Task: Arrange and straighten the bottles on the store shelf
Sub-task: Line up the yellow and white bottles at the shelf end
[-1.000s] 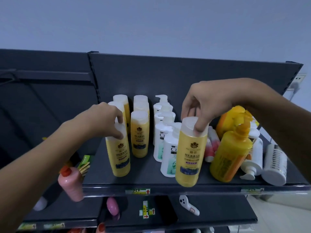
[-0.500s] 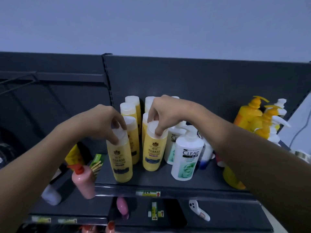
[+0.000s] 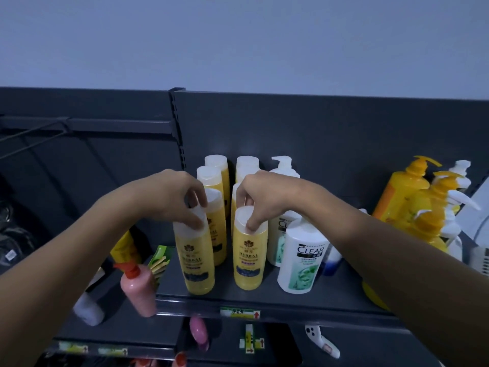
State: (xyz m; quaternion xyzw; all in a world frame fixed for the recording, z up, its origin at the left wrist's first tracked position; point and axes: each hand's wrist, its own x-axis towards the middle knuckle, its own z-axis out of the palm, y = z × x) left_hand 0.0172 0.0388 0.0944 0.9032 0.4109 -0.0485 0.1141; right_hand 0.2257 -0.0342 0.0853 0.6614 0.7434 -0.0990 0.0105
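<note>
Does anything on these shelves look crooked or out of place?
Yes. A pink bottle with an orange cap leans at the shelf's left end, away from the neat yellow rows. The front-left yellow bottle, gripped by the left hand, tilts slightly. On the right, the orange pump bottles crowd together unevenly.

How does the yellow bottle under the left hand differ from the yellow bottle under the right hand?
The left yellow bottle leans, its top tipped to the left; the right yellow bottle stands nearly upright. The left hand covers much of the left bottle's cap, while the right hand pinches the right bottle's cap with its fingers. The left bottle looks somewhat taller in this view. Both carry the same HERBAL label and a pale cap, at the front of the shelf.
</note>
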